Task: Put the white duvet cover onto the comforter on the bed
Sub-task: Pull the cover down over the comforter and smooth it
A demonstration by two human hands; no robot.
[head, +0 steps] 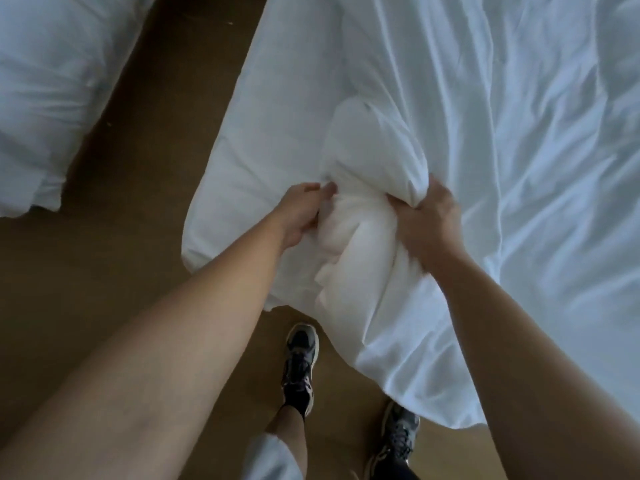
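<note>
Left of the left hand [301, 214] a strip of brown floor [114, 209] lies open, running up between the bed's edge and a second white bed [48, 98]; below both hands the bedding's corner overhangs that floor, near a dark shoe [299, 362]; the white duvet cover [467, 116] spreads wrinkled above and right of the right hand [427, 220]; both hands grip one bunched, padded corner between them, fingers curled into the cloth; the comforter itself I cannot tell apart.
</note>
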